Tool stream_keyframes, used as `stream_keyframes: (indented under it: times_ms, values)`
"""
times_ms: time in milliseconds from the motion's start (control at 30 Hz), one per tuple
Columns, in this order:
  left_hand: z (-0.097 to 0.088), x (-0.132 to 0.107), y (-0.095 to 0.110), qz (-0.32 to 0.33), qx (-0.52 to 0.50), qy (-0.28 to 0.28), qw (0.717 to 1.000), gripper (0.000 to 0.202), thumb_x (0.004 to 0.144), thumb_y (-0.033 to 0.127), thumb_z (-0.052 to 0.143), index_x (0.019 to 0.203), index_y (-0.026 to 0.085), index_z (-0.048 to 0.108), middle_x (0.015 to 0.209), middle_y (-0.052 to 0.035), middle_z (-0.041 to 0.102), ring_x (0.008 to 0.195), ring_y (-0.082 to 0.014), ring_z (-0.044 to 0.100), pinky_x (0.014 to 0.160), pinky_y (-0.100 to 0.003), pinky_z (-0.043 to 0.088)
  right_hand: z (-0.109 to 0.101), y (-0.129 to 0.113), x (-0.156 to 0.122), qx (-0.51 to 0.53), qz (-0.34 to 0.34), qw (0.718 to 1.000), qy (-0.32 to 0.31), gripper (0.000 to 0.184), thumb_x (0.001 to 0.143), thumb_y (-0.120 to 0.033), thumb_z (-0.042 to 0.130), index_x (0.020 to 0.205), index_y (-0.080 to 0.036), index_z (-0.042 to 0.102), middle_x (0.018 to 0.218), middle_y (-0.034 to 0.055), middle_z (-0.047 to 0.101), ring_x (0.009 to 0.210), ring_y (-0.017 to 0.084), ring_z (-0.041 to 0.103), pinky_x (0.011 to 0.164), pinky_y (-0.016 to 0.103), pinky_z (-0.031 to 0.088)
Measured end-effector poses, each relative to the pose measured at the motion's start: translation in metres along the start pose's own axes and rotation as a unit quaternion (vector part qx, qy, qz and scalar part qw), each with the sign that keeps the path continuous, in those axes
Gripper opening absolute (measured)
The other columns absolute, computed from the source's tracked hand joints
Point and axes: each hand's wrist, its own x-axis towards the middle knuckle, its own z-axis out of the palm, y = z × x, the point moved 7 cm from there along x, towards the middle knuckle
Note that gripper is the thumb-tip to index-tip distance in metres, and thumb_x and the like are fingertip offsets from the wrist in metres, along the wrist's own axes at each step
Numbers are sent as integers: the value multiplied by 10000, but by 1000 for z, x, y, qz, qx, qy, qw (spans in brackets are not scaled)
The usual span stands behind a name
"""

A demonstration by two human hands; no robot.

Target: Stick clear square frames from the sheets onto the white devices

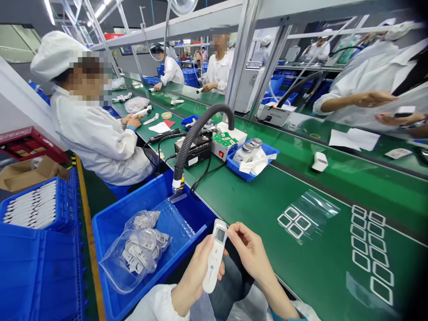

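The left hand (pixel 194 278) wraps the lower body of a white handheld unit (pixel 214 263), probably a thermometer, with a small screen at its top end; that grip is closed round the casing, with the fingers mostly out of sight behind it; the right hand (pixel 250 254) comes in from the other side, its thumb and fingers drawn together at the unit's upper edge, apparently pinching it, though the angle makes the contact hard to be sure of; the unit stands tilted above the person's lap, between a blue plastic bin (pixel 109 303) and the green worktop (pixel 254 209); in the bin lies a clear plastic bag (pixel 137 261) of white moulded parts; on the worktop, rows of white rectangular frames (pixel 369 249) lie beside a clear bag (pixel 309 214) holding four more; farther along are a black flexible hose (pixel 197 133), a white box with green circuit boards (pixel 224 142) and a blue tray (pixel 254 167) of tissue and metal-capped jars; a co-worker (pixel 96 129) in a white coat and cap sits at the far left, while another person's hands (pixel 364 100) show across the worktop.
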Motion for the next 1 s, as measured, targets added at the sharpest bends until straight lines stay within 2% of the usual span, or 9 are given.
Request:
stream_keyframes:
  times_ms: [167,300,367,500,567,667,800,900,1000]
  values:
    - [4,0,-2,0,15,-6,1000,676,724,747,588,887,90,581,578,-37,571,437,-100,494,423,-201,383,-2,5,-1,-43,-12,999,2,359,913,-473,493,747,-156,519,663,-4,463,596,116,429,563,233,365]
    - [7,3,-4,-1,17,-13,1000,635,739,719,598,893,103,570,579,-29,566,442,-102,495,421,-201,385,-6,-1,-5,-128,-67,989,19,325,960,-390,457,728,-166,505,644,-7,459,562,109,429,529,227,354]
    - [7,5,-5,5,21,-15,1000,624,752,719,583,894,112,561,556,-20,553,440,-105,491,414,-197,378,-7,-9,-10,-200,-129,970,36,277,978,-316,442,765,-163,532,685,5,491,568,106,458,537,229,361]
    - [7,7,-5,27,35,-19,999,592,792,717,538,871,131,541,510,-3,525,422,-103,476,392,-182,354,-2,-25,-28,-351,-278,892,68,147,964,-185,468,911,-162,603,805,43,578,650,127,541,602,253,393]
    - [7,7,-3,38,43,-22,998,574,809,707,524,861,136,537,505,0,522,414,-102,471,384,-179,348,-1,-26,-33,-354,-307,881,59,132,949,-164,496,998,-162,618,855,58,598,709,143,567,648,264,422]
    - [9,6,0,40,65,-32,997,582,839,700,476,837,124,555,500,-11,520,394,-99,459,373,-181,342,-12,-21,-29,-252,-273,927,57,194,946,-180,513,1107,-172,620,981,85,602,870,165,598,767,277,470]
    - [20,4,3,22,125,-78,989,606,876,693,400,806,113,560,499,-20,514,366,-87,437,356,-174,320,-29,-4,-13,-87,-128,987,42,175,945,-293,539,1011,-183,658,1046,80,637,940,167,627,822,258,496]
    - [29,4,5,41,165,-112,979,505,855,637,515,874,132,531,645,-16,568,401,-76,468,354,-167,336,-32,7,-7,-17,-42,999,0,231,924,-369,563,994,-175,668,979,68,672,869,165,644,783,250,509]
    - [36,7,2,49,219,-138,965,428,841,565,583,876,145,508,644,2,554,396,-73,464,347,-165,342,-40,7,-9,-30,-29,999,3,237,908,-381,575,967,-169,663,921,59,675,828,166,631,777,262,503]
